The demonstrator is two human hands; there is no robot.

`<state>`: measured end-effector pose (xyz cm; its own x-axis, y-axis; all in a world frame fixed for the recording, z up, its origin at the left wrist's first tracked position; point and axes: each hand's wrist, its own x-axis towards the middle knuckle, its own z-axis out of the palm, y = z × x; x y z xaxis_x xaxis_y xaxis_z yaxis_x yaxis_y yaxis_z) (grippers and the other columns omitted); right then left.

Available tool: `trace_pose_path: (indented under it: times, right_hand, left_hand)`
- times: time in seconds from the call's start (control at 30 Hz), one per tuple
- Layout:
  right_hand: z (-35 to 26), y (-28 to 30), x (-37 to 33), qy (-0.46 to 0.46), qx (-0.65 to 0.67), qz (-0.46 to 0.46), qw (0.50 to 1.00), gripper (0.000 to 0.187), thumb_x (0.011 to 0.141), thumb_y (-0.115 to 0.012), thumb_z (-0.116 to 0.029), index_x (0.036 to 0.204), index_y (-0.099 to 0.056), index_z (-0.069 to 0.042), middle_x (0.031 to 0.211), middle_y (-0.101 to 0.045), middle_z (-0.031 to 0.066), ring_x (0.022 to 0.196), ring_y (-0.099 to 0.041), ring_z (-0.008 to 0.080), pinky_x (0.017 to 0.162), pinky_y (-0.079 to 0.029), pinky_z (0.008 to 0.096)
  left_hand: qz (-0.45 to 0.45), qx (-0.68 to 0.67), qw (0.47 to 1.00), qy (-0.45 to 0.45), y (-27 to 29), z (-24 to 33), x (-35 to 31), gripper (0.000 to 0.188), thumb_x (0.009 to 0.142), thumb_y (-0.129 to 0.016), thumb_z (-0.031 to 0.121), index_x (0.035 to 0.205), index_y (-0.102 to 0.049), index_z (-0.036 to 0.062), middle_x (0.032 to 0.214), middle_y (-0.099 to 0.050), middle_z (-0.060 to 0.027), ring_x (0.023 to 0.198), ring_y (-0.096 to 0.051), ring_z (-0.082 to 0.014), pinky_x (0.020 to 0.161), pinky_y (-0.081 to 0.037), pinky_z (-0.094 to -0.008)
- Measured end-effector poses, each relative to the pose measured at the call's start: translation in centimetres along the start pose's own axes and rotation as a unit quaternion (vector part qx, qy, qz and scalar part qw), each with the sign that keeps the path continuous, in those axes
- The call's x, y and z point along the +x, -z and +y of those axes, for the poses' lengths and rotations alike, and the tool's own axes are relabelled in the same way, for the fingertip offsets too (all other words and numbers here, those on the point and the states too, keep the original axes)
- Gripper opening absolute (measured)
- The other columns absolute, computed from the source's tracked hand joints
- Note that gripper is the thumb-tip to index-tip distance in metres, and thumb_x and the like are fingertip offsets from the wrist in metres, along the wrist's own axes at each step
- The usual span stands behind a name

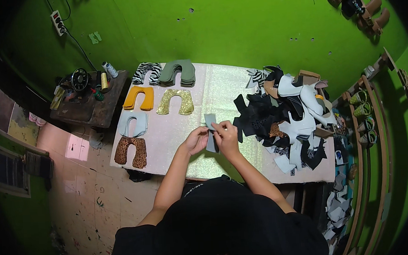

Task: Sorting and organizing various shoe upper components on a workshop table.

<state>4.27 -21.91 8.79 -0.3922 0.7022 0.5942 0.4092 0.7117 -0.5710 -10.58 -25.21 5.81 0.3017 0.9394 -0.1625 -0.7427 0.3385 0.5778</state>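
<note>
Over the middle of the table, both my hands hold a small grey-green piece of sheet material (211, 145), which looks like leather or synthetic leather. My left hand (197, 140) pinches its left edge. The fingers of my right hand (226, 136) are closed on its right side and cover part of it. To the left lie stacks of arch-shaped cut pieces: zebra-print (141, 75), grey-green (179, 69), orange-yellow (138, 94), glittery gold (174, 98), pale grey (139, 118) and leopard-print (130, 151).
A big heap of mixed scraps (287, 115) covers the table's right side. A sewing machine (80, 80) with thread spools (110, 70) stands on a dark table at the left. Sandals (359, 6) hang on the green wall. A wooden rack (369, 117) holding footwear is at the right.
</note>
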Motion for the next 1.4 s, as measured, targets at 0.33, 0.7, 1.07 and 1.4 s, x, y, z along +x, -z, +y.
trace_pose_path:
  times: [0.33,0.7,1.07,1.4]
  right_hand:
    - [0.2,-1.1,2.5,-0.269,0.016,-0.071,0.96,0.036,0.071,-0.062,-0.018,0.097,-0.06,0.008,0.078,-0.055,0.0225,0.072,-0.056,0.0312,0.07,-0.046,0.0389]
    - [-0.5,-1.2,2.9,-0.34,0.238,-0.111,0.903,0.035,0.076,-0.059,-0.009,0.11,-0.053,-0.001,0.093,-0.053,0.0101,0.07,-0.058,0.0146,0.057,-0.049,0.0269]
    - [3.9,-0.9,1.7,-0.253,0.214,-0.169,0.928,0.027,0.081,-0.055,-0.015,0.106,-0.057,-0.003,0.096,-0.059,0.01,0.08,-0.057,0.0168,0.071,-0.045,0.0278]
    - [4.0,-0.9,3.9,-0.247,0.288,-0.282,0.881,0.024,0.08,-0.058,-0.012,0.098,-0.06,0.003,0.086,-0.063,0.0095,0.077,-0.057,0.0131,0.072,-0.045,0.0276]
  left_hand:
    - [0.006,0.108,0.993,0.047,1.1,0.8,-0.4,0.042,0.09,-0.033,0.029,0.117,-0.041,-0.0019,0.11,-0.052,-0.013,0.097,-0.054,-0.0183,0.088,-0.042,-0.0336]
    - [-0.031,0.102,0.99,0.088,2.6,1.3,-0.1,0.041,0.092,-0.031,0.032,0.115,-0.043,-0.0006,0.103,-0.056,-0.0117,0.091,-0.057,-0.0179,0.084,-0.045,-0.0313]
    - [-0.019,0.176,0.978,0.114,1.2,3.1,-0.3,0.038,0.093,-0.035,0.031,0.094,-0.054,-0.0019,0.051,-0.043,0.0003,0.066,-0.058,-0.0166,0.081,-0.045,-0.0319]
    - [-0.04,0.169,0.968,0.179,0.2,3.6,-1.3,0.039,0.094,-0.03,0.03,0.087,-0.053,-0.0017,0.045,-0.032,0.004,0.048,-0.047,-0.0138,0.087,-0.043,-0.0402]
